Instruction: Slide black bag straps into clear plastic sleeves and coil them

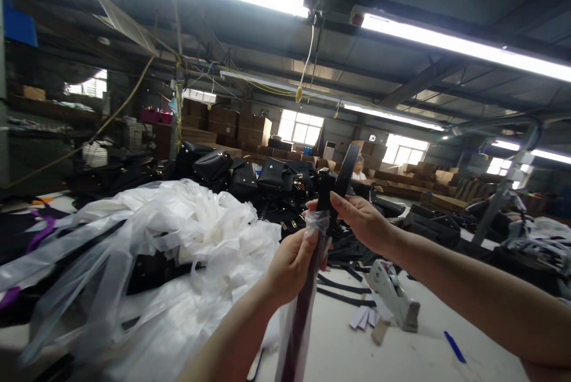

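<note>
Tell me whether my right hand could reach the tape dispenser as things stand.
Probably yes: the tape dispenser stands uncovered on the white table, seemingly near your right hand. That hand holds a black strap, though, so likely must let go first.

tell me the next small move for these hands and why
Probably draw the black strap further out of the clear sleeve: the right hand holds its bare part, the left hand grips the sleeve near its mouth, and loose clear plastic lies heaped nearby. The picture doesn't settle which way it slides.
</note>
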The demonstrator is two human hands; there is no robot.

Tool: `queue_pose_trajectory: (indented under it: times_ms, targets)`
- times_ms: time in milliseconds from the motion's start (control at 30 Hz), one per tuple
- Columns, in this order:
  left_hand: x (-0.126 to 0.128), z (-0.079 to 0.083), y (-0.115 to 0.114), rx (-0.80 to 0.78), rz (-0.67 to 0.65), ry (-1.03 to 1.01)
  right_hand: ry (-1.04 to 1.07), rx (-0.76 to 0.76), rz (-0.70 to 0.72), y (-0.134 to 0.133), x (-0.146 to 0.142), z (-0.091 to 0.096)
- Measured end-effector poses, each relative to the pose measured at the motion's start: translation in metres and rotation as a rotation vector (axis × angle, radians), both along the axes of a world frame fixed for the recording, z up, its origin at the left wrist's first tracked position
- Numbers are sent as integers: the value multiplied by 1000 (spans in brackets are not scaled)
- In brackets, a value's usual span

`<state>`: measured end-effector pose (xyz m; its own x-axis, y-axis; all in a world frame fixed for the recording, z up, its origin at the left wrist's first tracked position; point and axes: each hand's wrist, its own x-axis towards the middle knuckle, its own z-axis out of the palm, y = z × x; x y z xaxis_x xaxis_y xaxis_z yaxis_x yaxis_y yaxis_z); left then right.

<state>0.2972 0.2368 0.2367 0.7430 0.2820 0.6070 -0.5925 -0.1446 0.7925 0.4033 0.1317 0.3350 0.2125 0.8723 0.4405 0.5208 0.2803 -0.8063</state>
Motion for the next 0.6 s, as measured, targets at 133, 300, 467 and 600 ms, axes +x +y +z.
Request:
queue_pose_trajectory:
  times_ms: [133, 300, 467, 600]
  targets:
    - [1, 8, 0, -40, 20, -18, -63, -3, 8, -1, -3, -14]
    - [5, 10, 1, 54, 98, -56, -101, -21, -35, 0, 3, -32]
    - [7, 11, 3, 141, 177, -43, -16, 45, -38, -2, 6, -17]
    - [9, 17, 5, 137, 191, -33, 27, 97, -41, 0, 4, -4]
